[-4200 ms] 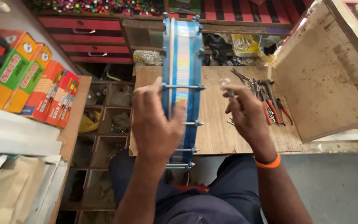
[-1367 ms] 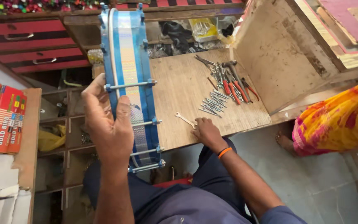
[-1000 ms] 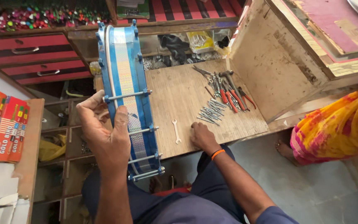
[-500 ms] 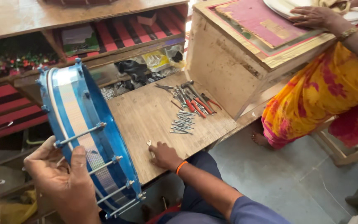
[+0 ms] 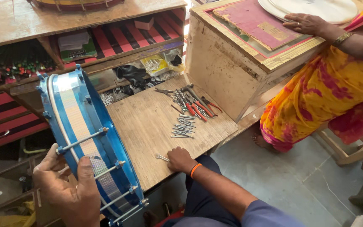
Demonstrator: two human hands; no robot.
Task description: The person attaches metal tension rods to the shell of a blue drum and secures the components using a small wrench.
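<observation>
Drum repair workshop, wooden workbench (image 5: 148, 126), pliers (image 5: 196, 107), tension rods (image 5: 182, 128), blue drum (image 5: 85, 138)

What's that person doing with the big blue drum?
The person's left hand holds a blue frame drum up on its edge by its rim and metal rods. Their right hand rests on the wooden board, fingers on a small spanner. Loose metal rods and pliers lie farther along it. Another person in a yellow and pink garment stands nearby, a hand on a wooden box.
</observation>
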